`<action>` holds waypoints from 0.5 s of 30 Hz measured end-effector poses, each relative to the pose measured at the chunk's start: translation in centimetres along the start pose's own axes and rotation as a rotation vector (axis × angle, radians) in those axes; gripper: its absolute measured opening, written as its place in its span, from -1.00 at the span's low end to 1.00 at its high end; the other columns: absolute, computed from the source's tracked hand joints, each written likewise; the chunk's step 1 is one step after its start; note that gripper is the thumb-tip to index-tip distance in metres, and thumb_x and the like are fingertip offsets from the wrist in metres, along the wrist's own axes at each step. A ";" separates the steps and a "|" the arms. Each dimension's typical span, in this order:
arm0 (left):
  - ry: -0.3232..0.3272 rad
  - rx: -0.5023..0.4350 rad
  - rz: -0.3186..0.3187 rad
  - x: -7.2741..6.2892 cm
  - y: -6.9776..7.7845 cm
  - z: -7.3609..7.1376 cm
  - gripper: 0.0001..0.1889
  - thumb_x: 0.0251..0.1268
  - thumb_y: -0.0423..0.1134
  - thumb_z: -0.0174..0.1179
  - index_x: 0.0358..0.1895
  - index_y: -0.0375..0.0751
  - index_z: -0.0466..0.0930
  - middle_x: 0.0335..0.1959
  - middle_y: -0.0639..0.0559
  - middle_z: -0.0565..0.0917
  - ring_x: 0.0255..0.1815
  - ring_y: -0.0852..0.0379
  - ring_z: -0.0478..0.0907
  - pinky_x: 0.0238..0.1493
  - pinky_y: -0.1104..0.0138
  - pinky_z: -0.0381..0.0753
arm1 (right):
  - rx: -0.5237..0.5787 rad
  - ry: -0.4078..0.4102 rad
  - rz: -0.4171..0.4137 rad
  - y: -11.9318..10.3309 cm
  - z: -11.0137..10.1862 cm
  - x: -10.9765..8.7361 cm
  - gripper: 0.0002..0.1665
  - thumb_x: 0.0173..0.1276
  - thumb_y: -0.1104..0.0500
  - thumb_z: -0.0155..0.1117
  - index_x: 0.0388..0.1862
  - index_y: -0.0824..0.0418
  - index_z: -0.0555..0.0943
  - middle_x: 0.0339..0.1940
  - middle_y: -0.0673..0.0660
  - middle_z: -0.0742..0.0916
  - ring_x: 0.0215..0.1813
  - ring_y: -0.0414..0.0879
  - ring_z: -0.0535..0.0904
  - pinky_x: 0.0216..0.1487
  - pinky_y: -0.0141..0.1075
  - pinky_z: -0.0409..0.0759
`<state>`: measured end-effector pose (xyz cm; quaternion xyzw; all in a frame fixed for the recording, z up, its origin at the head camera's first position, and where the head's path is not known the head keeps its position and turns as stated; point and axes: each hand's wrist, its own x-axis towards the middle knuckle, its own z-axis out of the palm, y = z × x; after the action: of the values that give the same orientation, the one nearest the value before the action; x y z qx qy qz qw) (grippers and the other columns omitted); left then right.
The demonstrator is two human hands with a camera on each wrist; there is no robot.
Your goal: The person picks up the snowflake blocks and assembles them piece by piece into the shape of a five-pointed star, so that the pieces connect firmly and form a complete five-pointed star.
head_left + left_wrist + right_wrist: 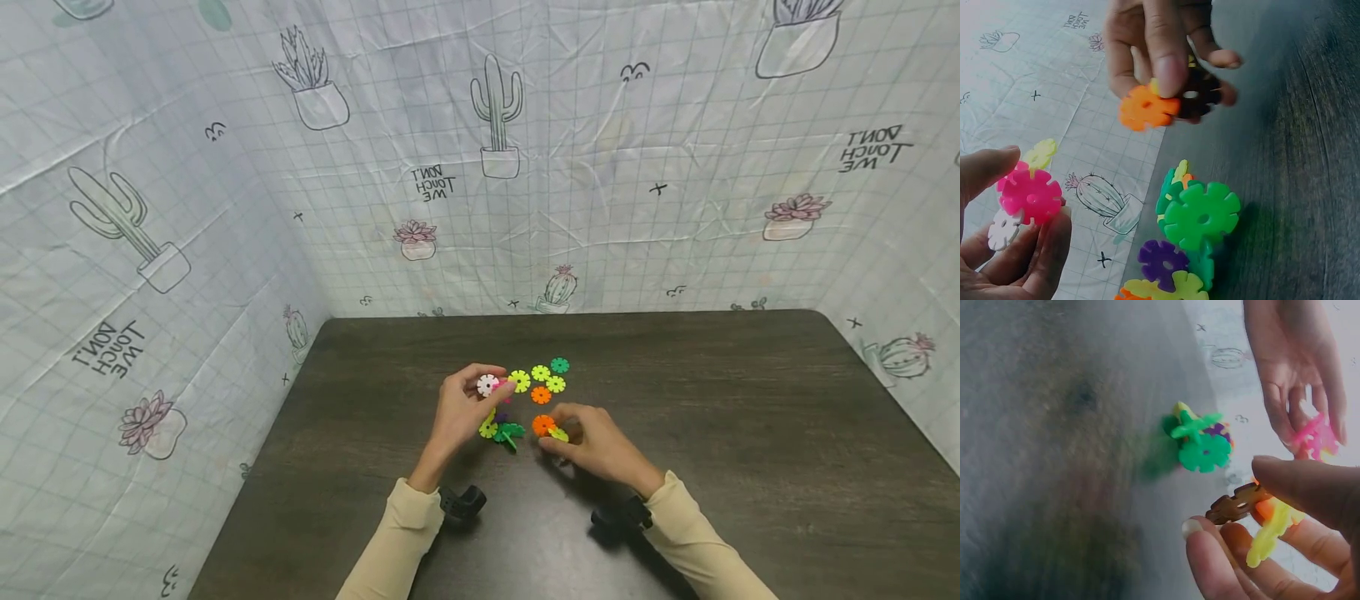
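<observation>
Left hand (459,410): thumb and fingertips nearly together, pinching a pink notched disc (1030,194) with a white disc (1004,230) against it
Right hand (600,446): half curled, gripping a brown disc (1235,505) alongside an orange disc (1146,107)
Green-and-purple cluster (1202,215): on the bench (712,408), at the left hand's 4 o'clock
Other flower discs (555,384): yellow, orange and green, at the right hand's 11 o'clock

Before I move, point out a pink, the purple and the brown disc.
Pink disc (1029,194): left wrist view, front face.
Purple disc (1158,259): left wrist view, face beside the hole.
Brown disc (1229,509): right wrist view, visible face.
</observation>
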<state>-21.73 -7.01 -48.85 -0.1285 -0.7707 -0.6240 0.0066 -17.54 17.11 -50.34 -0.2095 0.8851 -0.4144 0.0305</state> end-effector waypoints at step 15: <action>-0.111 0.071 0.014 -0.3 0.0 0.8 -0.63 0.21 -0.09 0.55 0.09 0.05 0.76 0.15 -0.05 0.78 0.00 0.15 0.69 -0.09 0.40 0.71 | 0.093 0.108 0.095 0.0 -2.8 -0.1 -0.67 0.37 -0.01 0.52 -0.01 0.10 0.69 -0.12 0.08 0.80 -0.11 -0.10 0.79 -0.07 -0.24 0.78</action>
<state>-21.27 -6.28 -49.08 -0.1682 -0.7906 -0.5882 -0.0272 -18.07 19.13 -48.52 -0.1430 0.8743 -0.4637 0.0119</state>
